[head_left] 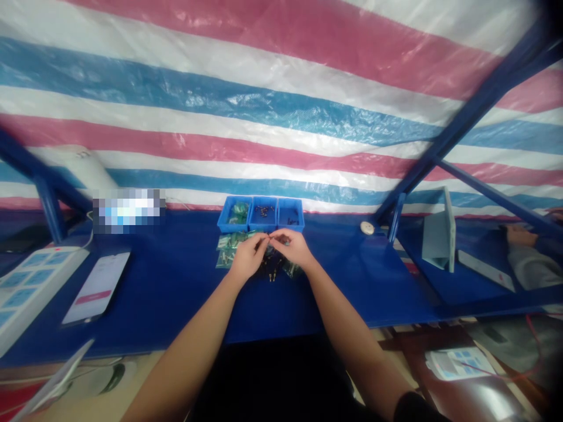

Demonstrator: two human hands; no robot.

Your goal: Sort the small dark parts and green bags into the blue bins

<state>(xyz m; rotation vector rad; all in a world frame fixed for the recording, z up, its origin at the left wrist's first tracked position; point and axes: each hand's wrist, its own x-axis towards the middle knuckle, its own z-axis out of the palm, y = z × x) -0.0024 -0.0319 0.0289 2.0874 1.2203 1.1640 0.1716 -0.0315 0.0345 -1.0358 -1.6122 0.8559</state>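
My left hand and my right hand meet over the blue table, fingertips pinched together around a tiny dark part too small to name. Beneath them lie several small green plastic bags and a few small dark and brass parts. Just behind the hands stand three small blue bins side by side: the left one holds green bags, the other two hold small dark parts.
A phone lies face up at the left, next to a white power strip. Blue frame posts rise on both sides. A grey divider panel stands at the right, with another person's arm beyond it. A striped tarp hangs behind.
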